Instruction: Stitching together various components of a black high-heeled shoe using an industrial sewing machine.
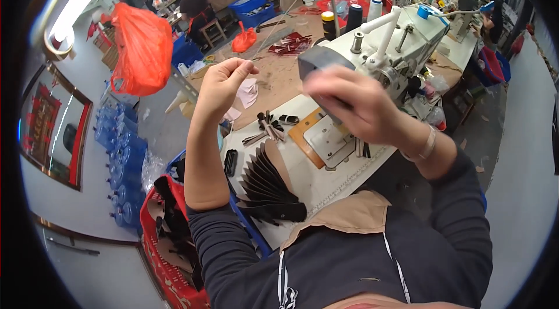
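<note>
My left hand (226, 83) is raised over the left part of the table, thumb and fingers pinched together. Whatever lies between those fingertips is too small to make out. In front of the sewing machine (402, 41), my right hand (355, 102) is curled closed, its fingertips blurred by motion. A dark sliver shows under its fingers, of a kind I cannot tell. Below my hands, a fanned stack of dark flat pieces (265, 184) lies on the white machine table (343, 186). Small dark and beige strips (269, 128) are heaped beyond it, beside the orange-edged machine plate (305, 140).
Thread cones (354, 16) stand behind the machine. A red plastic bag (142, 50) hangs at the left, above blue water bottles (125, 175). A red basket (169, 245) of dark pieces stands left of my arm. Farther off, a person (195, 9) sits near blue bins (253, 9).
</note>
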`<state>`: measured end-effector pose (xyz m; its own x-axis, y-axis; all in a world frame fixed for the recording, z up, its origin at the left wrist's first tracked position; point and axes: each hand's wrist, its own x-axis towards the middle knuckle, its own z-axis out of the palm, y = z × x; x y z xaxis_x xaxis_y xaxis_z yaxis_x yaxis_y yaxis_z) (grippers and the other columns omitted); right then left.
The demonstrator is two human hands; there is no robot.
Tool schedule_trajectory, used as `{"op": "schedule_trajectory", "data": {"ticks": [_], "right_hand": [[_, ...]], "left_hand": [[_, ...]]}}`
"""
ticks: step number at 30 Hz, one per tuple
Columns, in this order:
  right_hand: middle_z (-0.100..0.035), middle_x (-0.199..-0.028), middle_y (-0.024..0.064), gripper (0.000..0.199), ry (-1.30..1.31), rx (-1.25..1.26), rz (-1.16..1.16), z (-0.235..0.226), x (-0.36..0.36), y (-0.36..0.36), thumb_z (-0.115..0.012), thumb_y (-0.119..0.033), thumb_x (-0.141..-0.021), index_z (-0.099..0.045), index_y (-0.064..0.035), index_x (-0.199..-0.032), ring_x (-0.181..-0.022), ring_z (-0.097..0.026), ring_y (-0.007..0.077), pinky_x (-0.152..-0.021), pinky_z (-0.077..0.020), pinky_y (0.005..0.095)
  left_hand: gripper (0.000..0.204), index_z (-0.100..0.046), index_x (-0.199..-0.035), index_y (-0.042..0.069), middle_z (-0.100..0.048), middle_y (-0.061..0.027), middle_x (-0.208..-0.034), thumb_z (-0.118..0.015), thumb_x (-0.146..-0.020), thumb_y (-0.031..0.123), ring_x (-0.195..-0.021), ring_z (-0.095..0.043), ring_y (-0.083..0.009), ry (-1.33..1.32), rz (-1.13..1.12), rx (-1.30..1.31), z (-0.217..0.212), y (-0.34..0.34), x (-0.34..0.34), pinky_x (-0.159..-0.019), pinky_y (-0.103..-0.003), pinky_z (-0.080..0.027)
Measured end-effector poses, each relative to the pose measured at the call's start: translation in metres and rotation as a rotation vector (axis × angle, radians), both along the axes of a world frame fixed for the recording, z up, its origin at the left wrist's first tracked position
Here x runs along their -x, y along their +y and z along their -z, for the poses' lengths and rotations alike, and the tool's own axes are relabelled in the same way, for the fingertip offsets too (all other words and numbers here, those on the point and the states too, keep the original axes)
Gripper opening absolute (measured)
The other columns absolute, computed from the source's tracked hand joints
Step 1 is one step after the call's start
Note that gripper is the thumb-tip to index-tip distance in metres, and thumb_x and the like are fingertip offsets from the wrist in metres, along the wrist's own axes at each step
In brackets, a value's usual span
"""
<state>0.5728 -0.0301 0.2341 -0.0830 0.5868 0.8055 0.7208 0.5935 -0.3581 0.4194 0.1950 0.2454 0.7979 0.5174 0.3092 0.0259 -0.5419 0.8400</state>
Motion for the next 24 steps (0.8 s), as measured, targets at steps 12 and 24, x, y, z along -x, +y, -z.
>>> {"op": "schedule_trajectory", "data": {"ticks": [12, 24], "right_hand": [[-0.067, -0.077, 0.0074, 0.021, 0.052, 0.546, 0.176, -0.036, -0.012, 0.106, -0.062, -0.021, -0.087, -0.066, 0.0005, -0.088, -0.071, -0.059, 0.0098, -0.067, -0.0476, 0.0274], [-0.058, -0.066, 0.0101, 0.015, -0.223, 0.011, 0.483, -0.026, -0.044, 0.096, -0.063, -0.015, -0.083, -0.062, 0.0005, -0.084, -0.062, -0.054, 0.0121, -0.06, -0.0449, 0.0309]], "left_hand": [[0.026, -0.054, -0.088, 0.007, -0.049, -0.0005, -0.068, -0.05, -0.096, 0.032, -0.062, -0.046, -0.0139, -0.565, 0.48, 1.005, 0.059, 0.001, 0.014, -0.056, -0.025, -0.04], [0.02, -0.053, -0.087, 0.009, -0.06, -0.0039, -0.091, -0.044, -0.098, 0.022, -0.085, -0.058, -0.0138, -0.469, 0.293, 0.327, 0.04, -0.002, -0.088, -0.084, -0.032, -0.046]]}}
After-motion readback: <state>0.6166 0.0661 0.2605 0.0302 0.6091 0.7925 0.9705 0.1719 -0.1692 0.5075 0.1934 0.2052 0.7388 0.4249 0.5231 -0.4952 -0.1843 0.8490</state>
